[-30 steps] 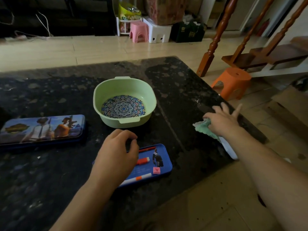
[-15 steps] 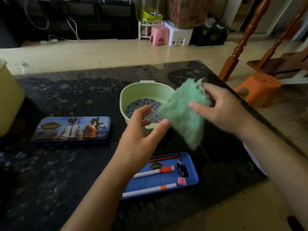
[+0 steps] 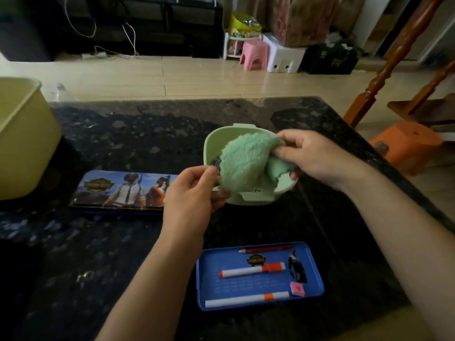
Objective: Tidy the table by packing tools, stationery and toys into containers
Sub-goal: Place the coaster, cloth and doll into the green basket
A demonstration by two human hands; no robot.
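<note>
- left hand [image 3: 192,196] pinches the lower edge of the green cloth [image 3: 246,163], right hand [image 3: 316,156] grips its top, just over the bowl [image 3: 221,134]
- blue tray [image 3: 248,284] sits by the near edge of the table [image 3: 110,242]

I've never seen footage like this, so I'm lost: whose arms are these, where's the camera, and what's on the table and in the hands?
No machine here: a person's bare arms, filmed by a camera worn on their head. The left hand and right hand hold a green cloth over a bowl on the dark table. Nearer lies a blue tray with two markers, a pencil and an eraser; at left, a picture lid and a yellow tub.
</note>
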